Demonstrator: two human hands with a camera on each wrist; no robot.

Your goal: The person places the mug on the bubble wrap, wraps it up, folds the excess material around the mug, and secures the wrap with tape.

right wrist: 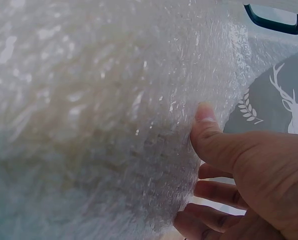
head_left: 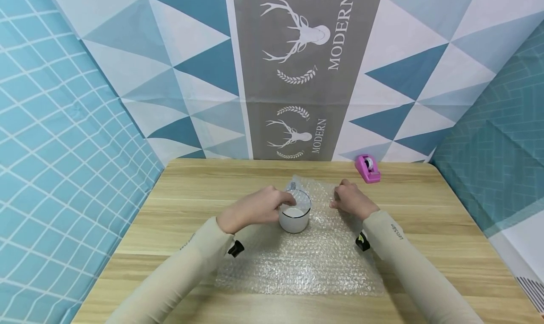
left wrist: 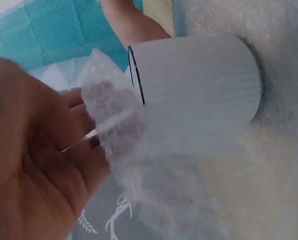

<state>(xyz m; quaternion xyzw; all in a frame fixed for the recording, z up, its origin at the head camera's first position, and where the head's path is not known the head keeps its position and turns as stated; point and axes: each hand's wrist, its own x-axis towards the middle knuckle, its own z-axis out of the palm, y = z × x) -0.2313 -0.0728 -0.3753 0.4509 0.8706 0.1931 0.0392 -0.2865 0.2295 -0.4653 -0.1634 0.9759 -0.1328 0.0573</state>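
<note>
A white mug (head_left: 294, 225) with a thin dark rim stands upright on a sheet of bubble wrap (head_left: 306, 267). Its dark-edged handle (right wrist: 273, 27) shows at the top of the right wrist view. At the mug's mouth, my left hand (head_left: 264, 206) holds a flap of the wrap; in the left wrist view its fingers (left wrist: 121, 132) show through the film. My right hand (head_left: 354, 201) grips the sheet's far right edge, thumb (right wrist: 206, 132) on top and the other fingers beyond the edge. The left thumb is hard to make out.
A pink tape dispenser (head_left: 368, 168) sits near the table's back edge, right of the wrap. The wooden table (head_left: 204, 187) backs onto a patterned cloth wall (head_left: 191, 78). Blue cloth (head_left: 63, 149) hangs along the left side.
</note>
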